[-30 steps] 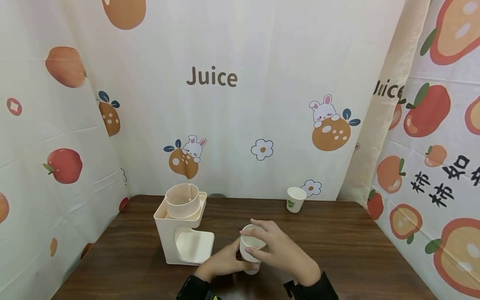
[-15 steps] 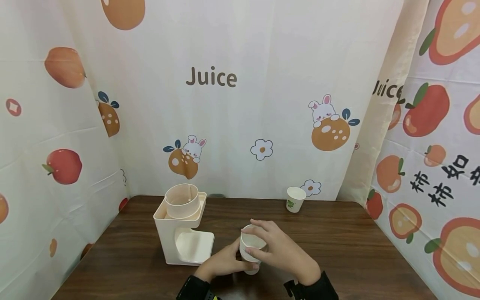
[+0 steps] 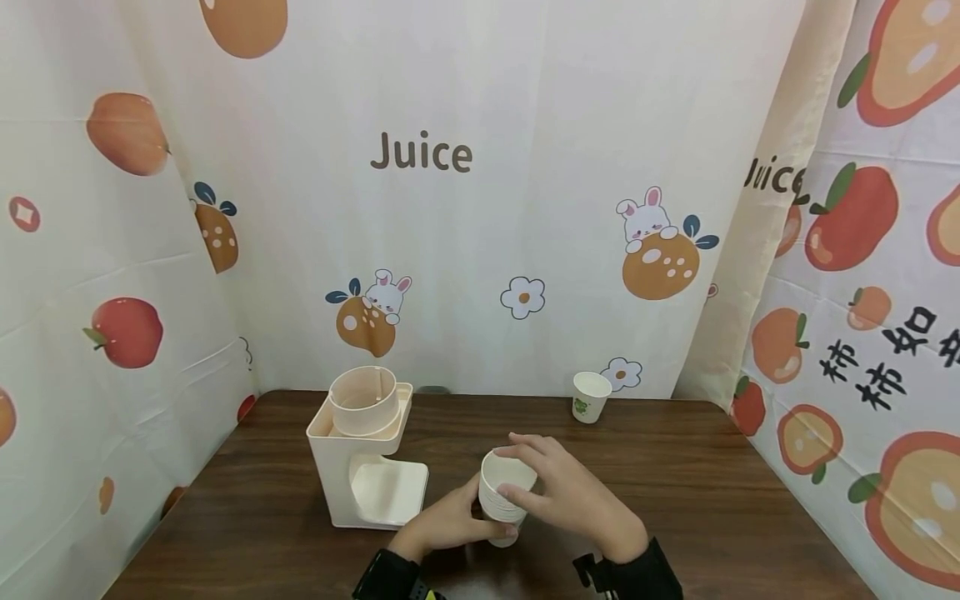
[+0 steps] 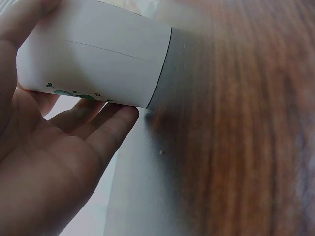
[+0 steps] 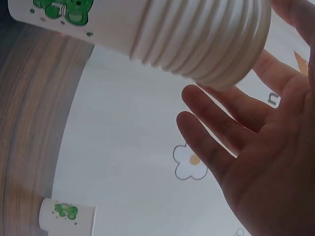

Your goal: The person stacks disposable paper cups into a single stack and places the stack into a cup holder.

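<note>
In the head view, a nested stack of white paper cups [image 3: 501,502] stands upright near the table's front, its layered rims showing below the top one. My left hand [image 3: 448,527] grips the lower part of the stack, thumb in front. The left wrist view shows the bottom cup's plain wall [image 4: 103,54] with fingers around it. My right hand [image 3: 576,502] hovers at the stack's right, thumb and fingers spread beside the top rim. Seen from the right wrist, the fingers [image 5: 211,142] are loosely extended near the rims; whether one touches is unclear.
A cream juicer-like machine [image 3: 330,479] with a round cup-shaped top [image 3: 365,404] and a low platform [image 3: 392,492] stands left of the hands. A single paper cup [image 3: 590,400] with a green print sits at the back right of the brown table [image 3: 697,492].
My right hand's fingers have spread and drawn slightly up and right from the stack's top, so more stacked rims show. My left hand has kept its place on the cups.
</note>
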`<state>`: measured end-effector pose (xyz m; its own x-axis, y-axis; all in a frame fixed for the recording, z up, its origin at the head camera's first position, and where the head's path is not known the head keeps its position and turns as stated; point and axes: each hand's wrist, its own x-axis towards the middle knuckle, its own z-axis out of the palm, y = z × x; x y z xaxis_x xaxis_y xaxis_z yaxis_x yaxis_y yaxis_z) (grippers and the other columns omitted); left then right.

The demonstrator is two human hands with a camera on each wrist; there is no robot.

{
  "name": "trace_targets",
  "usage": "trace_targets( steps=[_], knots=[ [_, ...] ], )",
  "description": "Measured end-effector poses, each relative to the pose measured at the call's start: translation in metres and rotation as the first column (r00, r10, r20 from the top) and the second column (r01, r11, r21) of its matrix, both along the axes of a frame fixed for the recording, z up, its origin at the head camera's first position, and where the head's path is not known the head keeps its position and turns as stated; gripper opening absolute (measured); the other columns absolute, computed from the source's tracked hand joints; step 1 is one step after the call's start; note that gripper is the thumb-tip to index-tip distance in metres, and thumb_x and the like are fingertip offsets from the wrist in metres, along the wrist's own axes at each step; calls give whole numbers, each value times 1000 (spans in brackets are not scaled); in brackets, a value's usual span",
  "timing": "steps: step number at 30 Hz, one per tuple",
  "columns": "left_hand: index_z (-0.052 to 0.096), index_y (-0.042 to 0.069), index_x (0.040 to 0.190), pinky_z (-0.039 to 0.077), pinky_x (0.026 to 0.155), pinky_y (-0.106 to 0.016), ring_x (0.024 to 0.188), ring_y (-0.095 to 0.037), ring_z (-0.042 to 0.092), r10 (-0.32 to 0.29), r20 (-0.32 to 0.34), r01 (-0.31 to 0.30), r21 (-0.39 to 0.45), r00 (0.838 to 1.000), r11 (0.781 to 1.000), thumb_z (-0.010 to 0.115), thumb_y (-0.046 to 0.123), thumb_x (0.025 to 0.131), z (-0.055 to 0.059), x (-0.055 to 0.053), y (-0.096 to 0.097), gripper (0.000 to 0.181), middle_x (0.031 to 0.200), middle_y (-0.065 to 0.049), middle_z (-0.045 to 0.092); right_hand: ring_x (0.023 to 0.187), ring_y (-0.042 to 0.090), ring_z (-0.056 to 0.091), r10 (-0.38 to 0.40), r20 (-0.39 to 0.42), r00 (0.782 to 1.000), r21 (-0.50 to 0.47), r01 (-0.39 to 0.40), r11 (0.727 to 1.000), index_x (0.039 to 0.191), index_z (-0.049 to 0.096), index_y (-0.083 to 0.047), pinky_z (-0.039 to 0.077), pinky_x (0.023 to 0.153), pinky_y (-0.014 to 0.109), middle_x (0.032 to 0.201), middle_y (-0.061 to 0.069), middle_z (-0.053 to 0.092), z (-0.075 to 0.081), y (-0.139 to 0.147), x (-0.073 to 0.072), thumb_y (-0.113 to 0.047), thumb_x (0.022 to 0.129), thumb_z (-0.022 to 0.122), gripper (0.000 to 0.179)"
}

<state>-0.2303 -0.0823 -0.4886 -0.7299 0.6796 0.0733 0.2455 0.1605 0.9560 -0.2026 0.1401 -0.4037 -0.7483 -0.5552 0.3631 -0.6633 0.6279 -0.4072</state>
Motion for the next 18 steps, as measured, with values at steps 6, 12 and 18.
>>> trace_targets(
  steps=[6, 12, 18],
  knots=[
    [23, 22, 157, 47, 94, -35, 120, -16, 56, 24, -8, -25, -22, 1000, 999, 79, 32, 89, -1, -1, 1, 89, 132, 5, 55, 130, 27, 50, -32, -69, 997, -27, 30, 999, 132, 64, -18, 50, 94, 48, 141, 6, 54, 0, 10, -6, -41, 99, 64, 39],
    [26, 21, 156, 46, 96, -38, 121, -17, 55, 48, -12, -48, -45, 999, 998, 80, 32, 87, 1, -1, 0, 88, 132, 6, 55, 128, 27, 51, -84, -53, 995, -43, 82, 996, 131, 64, -20, 48, 96, 50, 138, 4, 57, -1, 20, -11, -38, 100, 64, 36],
    [25, 20, 157, 46, 96, -38, 123, -18, 54, 43, -7, -43, -45, 999, 998, 80, 32, 88, 1, -1, 0, 89, 135, 4, 53, 128, 29, 51, -126, -45, 991, -76, 122, 990, 128, 66, -18, 47, 96, 53, 135, 4, 58, -4, 27, -14, -32, 98, 68, 33]
  ],
)
